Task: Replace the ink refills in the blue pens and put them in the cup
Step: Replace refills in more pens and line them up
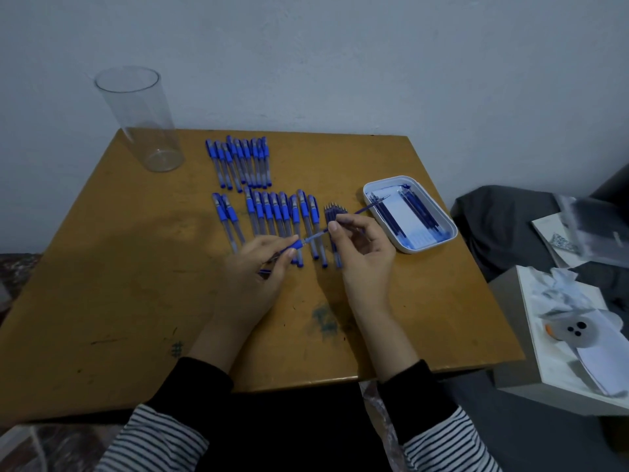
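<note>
Worn wooden tabletop (136,284): left hand (258,267) grips a blue pen barrel (298,245); right hand (364,247) pinches the refill (369,206) protruding from it. Clear cup (139,117) stands upright, far left.

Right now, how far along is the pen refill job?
Done: nothing looks finished, since the clear cup holds no pens. In hand: the left hand grips one pen while the right hand pinches a refill partly inside it; going in or coming out, I cannot tell. Left: the back row of pens and the front row lie on the table.
</note>
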